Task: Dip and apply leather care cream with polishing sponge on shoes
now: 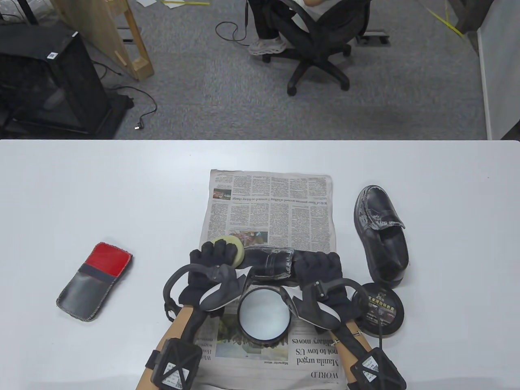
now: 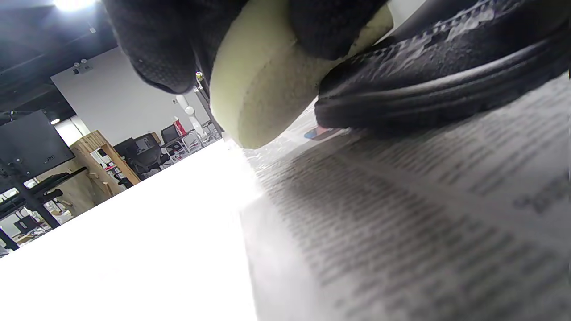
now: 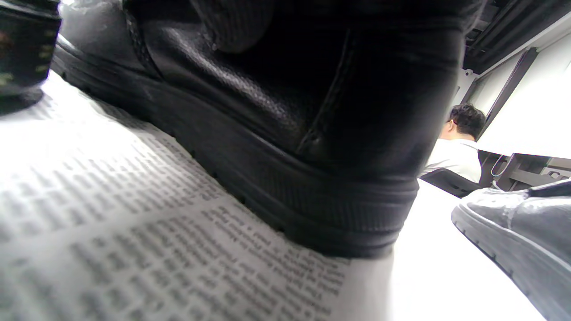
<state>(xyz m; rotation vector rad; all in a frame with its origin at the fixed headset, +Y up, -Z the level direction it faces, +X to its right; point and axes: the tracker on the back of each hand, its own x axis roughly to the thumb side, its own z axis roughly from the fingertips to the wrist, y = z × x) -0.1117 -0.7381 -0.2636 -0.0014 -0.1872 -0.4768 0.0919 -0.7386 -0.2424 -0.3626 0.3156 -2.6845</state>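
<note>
Hands side by side at the near middle of the white table (image 1: 81, 183), both over the newspaper (image 1: 270, 207). Left hand (image 1: 215, 260) reaches forward, palm down, fingers (image 1: 221, 245) curled over the top of the pale yellow polishing sponge (image 1: 239, 250); left wrist view shows glove tips wrapped round the sponge's rim, its flat face pressed against the toe end of the black shoe (image 1: 270, 264). Right hand (image 1: 319, 266) sits at the shoe's other end, knuckles up, fingers bent down over the heel part; right wrist view shows only the heel and ribbed sole close up with a glove tip at the top edge, so the grip reads as a clasp on the shoe. Shoe lies crosswise on the newspaper between the two hands, sole on the paper, whitish smears on its upper.

Open tin of leather care cream (image 1: 263, 317) stands on the newspaper just behind the hands, between the forearms, contents pale. Its black lid (image 1: 382, 313) lies on the table right of the right wrist, touching or just beside the second black shoe (image 1: 382, 235), which stands off the paper, toe streaked white. Red and grey cloth pouch (image 1: 95, 280) lies well apart to the left.
</note>
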